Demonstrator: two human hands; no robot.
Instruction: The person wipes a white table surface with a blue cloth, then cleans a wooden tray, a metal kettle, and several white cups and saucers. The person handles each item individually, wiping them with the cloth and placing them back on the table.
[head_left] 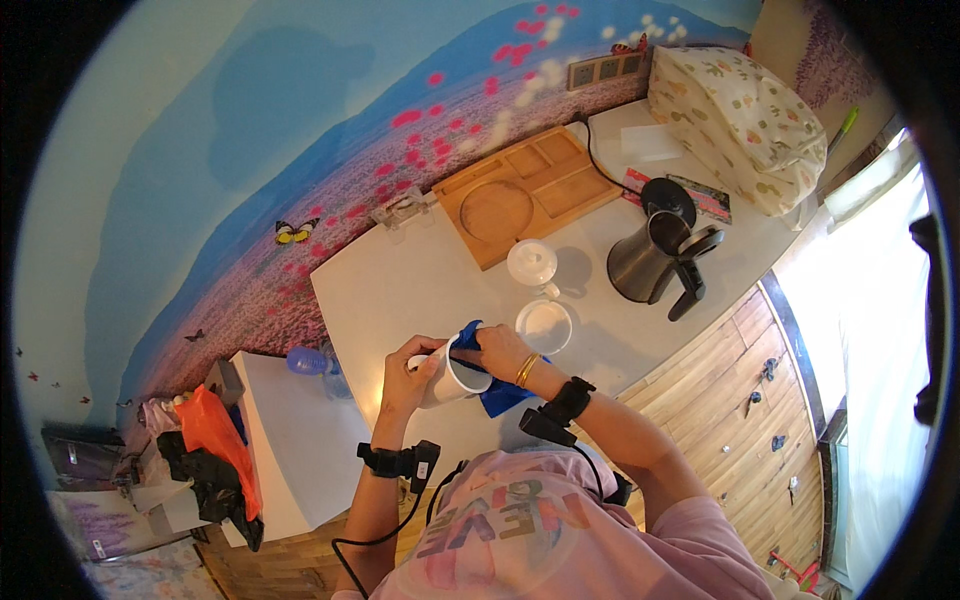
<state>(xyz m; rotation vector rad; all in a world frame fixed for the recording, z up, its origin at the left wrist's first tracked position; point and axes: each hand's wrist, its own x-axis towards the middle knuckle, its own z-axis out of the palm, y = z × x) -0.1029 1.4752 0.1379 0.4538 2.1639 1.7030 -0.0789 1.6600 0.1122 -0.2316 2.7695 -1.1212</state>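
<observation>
My left hand is wrapped round a white mug, which is tilted with its mouth toward the right. My right hand grips a blue cloth at the mug's rim. Part of the cloth rises above the right fingers, and more hangs below that hand; whether any reaches inside the mug is hard to make out. Just beyond the right hand, a shallow white dish sits on the white table. Behind it stands a small white lidded pot.
A dark metal kettle stands at the right beside its round black base. A compartmented wooden tray lies along the wall. A patterned cloth cover fills the far right corner. At the left are a blue-capped bottle and an orange bag.
</observation>
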